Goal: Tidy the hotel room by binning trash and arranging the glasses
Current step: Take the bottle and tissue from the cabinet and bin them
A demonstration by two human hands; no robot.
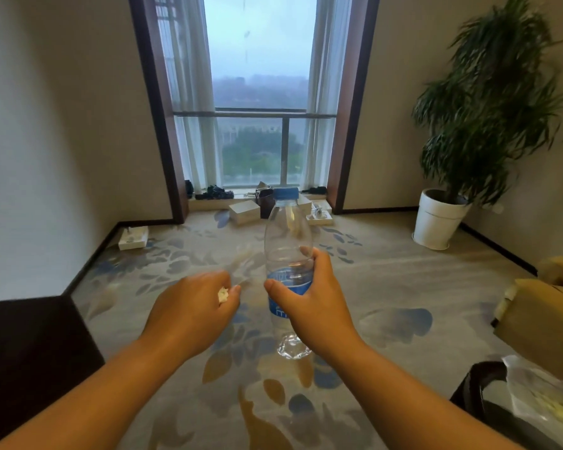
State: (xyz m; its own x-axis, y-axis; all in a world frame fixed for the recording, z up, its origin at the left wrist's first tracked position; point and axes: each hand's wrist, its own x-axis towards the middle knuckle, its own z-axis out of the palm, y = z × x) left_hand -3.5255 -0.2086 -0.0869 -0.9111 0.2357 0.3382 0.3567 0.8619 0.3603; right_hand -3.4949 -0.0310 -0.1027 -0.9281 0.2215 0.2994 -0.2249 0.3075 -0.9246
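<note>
My right hand grips a clear plastic water bottle with a blue cap and blue label, held upright above the carpet in the middle of the view. My left hand is closed around a small crumpled white paper scrap that shows between the fingers. The two hands are close together, a short gap apart. A black bin lined with a clear plastic bag stands at the lower right. No glasses are visible.
A dark wooden table sits at the lower left. White boxes and clutter lie by the tall window. A tissue box rests by the left wall. A potted plant and a yellow armchair stand at the right.
</note>
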